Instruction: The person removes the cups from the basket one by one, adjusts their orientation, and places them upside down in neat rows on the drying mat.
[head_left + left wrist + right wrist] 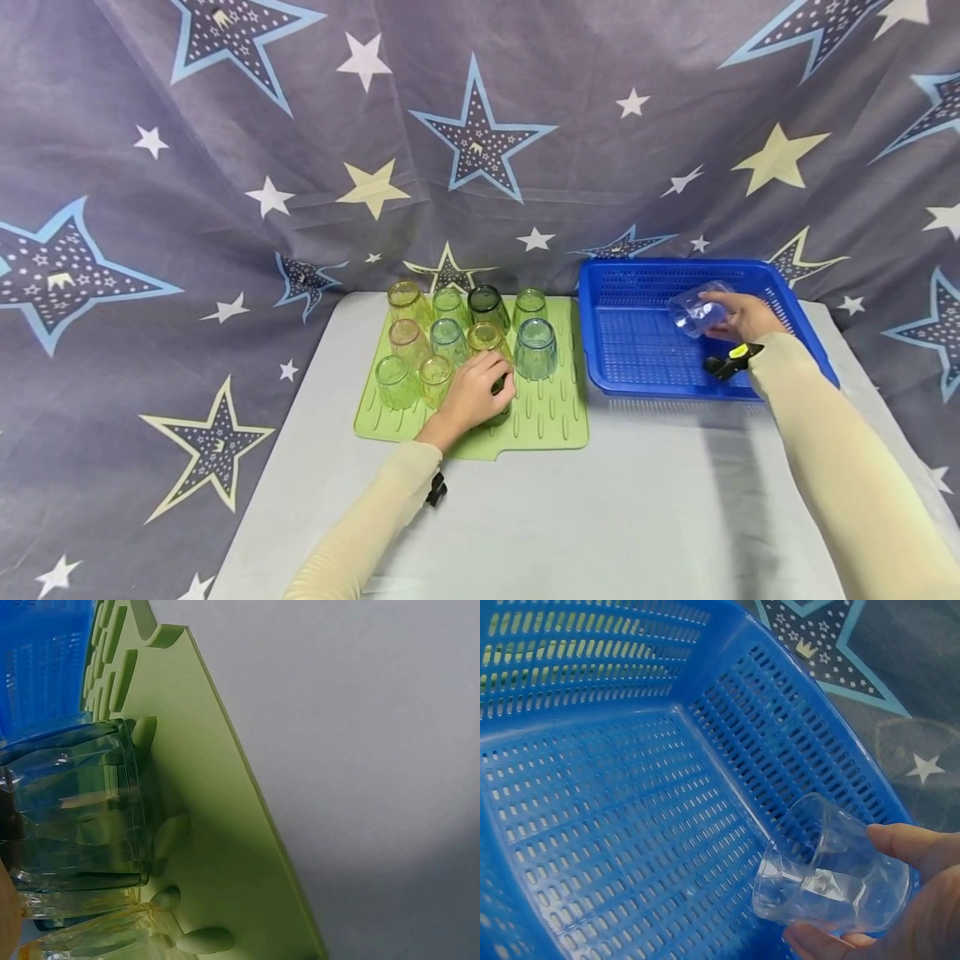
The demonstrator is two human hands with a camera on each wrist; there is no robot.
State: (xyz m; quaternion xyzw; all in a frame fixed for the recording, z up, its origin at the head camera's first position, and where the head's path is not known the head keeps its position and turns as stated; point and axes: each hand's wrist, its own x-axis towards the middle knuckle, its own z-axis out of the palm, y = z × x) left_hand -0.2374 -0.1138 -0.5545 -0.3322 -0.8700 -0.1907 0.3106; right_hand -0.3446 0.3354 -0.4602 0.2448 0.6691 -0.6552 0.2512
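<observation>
My left hand [474,390] grips a dark, see-through cup [75,810] from above at the front of the green drying mat [551,427]. The cup's rim is down against the mat, and my fingers cover most of it in the head view. Over the blue basket [588,333], my right hand [742,317] holds a clear cup [832,877] between thumb and fingers. That cup is tilted on its side, its mouth turned toward the basket's inside. Whether it touches the basket floor I cannot tell.
Several coloured cups stand upside down in rows on the mat, among them a blue cup [536,350], a green cup [397,383] and a yellow cup [436,379] near my left hand. A star-patterned cloth [480,225] hangs behind the white table [600,517].
</observation>
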